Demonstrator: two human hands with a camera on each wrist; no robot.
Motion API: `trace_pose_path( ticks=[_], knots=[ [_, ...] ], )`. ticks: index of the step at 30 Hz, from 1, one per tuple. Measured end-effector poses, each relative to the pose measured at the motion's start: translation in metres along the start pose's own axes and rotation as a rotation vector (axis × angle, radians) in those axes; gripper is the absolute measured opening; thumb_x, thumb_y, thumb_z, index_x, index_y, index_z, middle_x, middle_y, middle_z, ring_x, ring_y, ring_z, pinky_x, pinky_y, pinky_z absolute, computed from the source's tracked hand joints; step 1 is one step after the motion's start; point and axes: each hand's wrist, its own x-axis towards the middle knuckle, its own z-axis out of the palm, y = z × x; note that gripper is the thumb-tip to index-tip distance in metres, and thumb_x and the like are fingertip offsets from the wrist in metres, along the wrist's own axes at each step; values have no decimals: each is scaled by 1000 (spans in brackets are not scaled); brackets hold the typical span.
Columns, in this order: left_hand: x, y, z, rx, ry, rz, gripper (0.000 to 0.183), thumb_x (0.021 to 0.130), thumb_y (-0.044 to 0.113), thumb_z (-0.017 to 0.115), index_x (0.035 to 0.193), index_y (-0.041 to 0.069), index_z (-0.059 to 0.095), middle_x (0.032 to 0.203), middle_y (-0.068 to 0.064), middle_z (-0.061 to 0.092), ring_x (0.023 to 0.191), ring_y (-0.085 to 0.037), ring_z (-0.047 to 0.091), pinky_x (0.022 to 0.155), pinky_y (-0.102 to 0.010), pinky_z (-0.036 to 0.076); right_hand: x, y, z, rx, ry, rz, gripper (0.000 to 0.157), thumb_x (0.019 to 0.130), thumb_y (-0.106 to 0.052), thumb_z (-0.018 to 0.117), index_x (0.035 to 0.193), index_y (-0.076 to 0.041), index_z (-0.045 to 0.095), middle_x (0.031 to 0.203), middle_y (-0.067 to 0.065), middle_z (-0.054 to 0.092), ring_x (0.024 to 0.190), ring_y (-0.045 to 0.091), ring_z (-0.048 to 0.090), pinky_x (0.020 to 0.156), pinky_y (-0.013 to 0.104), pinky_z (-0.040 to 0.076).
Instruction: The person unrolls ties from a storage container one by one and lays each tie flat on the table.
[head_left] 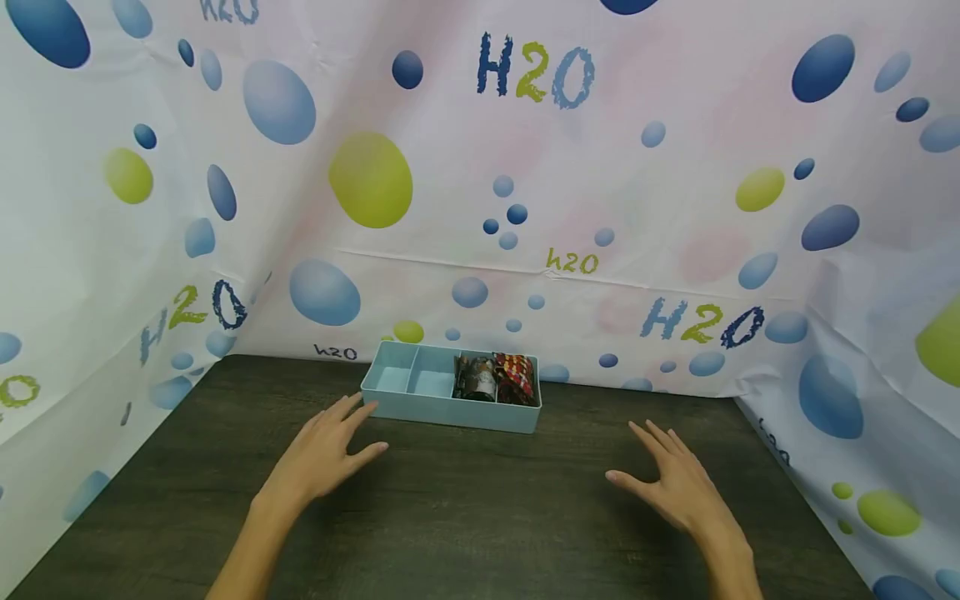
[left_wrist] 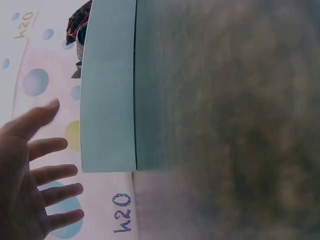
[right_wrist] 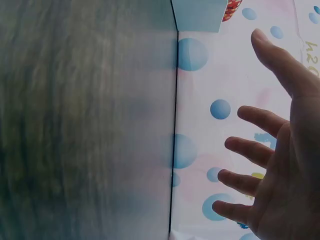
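1. Nearest the camera, at left, the left hand (head_left: 318,454) is spread, fingers stretched out, holding nothing; its fingertips come close to the blue box (head_left: 450,412), whether touching I cannot tell.
2. The box rests far back on the tabletop (head_left: 480,517), near the printed sheet (head_left: 450,167). Its long axis runs left to right, the right end slightly nearer the person; its uncovered side faces up.
3. A dark packet (head_left: 477,379), then a red patterned packet (head_left: 514,377), fill its two right-hand compartments; the dividers probably keep them apart.
4. The right hand (head_left: 678,483) is likewise spread and holds nothing, well apart from the box; such wide spacing likely leaves both hands free.
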Motion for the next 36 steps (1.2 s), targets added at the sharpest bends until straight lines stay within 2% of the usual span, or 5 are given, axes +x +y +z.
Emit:
trace_pose_path(
  ticks=[5, 14, 19, 26, 36],
  knots=[
    [12, -4, 1, -25, 51, 18, 57, 97, 31, 75, 140, -3, 61, 146, -32, 52, 130, -52, 54, 100, -70, 46, 3, -6, 0, -4, 12, 1, 94, 91, -66, 68, 158, -5, 43, 157, 35, 36, 139, 63, 35, 98, 82, 35],
    [31, -14, 9, -58, 107, -10, 49, 97, 22, 74, 136, -6, 62, 142, -30, 56, 127, -49, 57, 100, -67, 48, 5, -13, 5, -40, 77, -18, 89, 91, -66, 69, 153, -5, 51, 151, 34, 47, 125, 61, 53, 88, 75, 47],
    [44, -20, 13, -76, 121, -48, 52, 99, 22, 71, 139, -9, 58, 143, -31, 55, 129, -50, 55, 101, -65, 47, 5, -14, 4, -42, 67, -23, 88, 91, -66, 68, 152, -5, 52, 150, 34, 48, 126, 60, 53, 89, 75, 47],
    [63, -31, 24, -201, 52, -117, 62, 105, 27, 61, 149, -14, 43, 150, -36, 45, 136, -54, 45, 107, -68, 41, 6, -11, 5, -54, 74, -28, 88, 91, -65, 69, 152, -5, 51, 149, 35, 48, 122, 60, 54, 88, 74, 48],
    [74, -35, 26, -273, 35, -120, 66, 106, 27, 59, 149, -19, 38, 151, -40, 40, 140, -57, 39, 114, -68, 34, 6, -7, 10, -118, 169, -83, 88, 86, -66, 73, 149, -6, 57, 153, 29, 47, 139, 55, 42, 102, 75, 39]
  ],
)
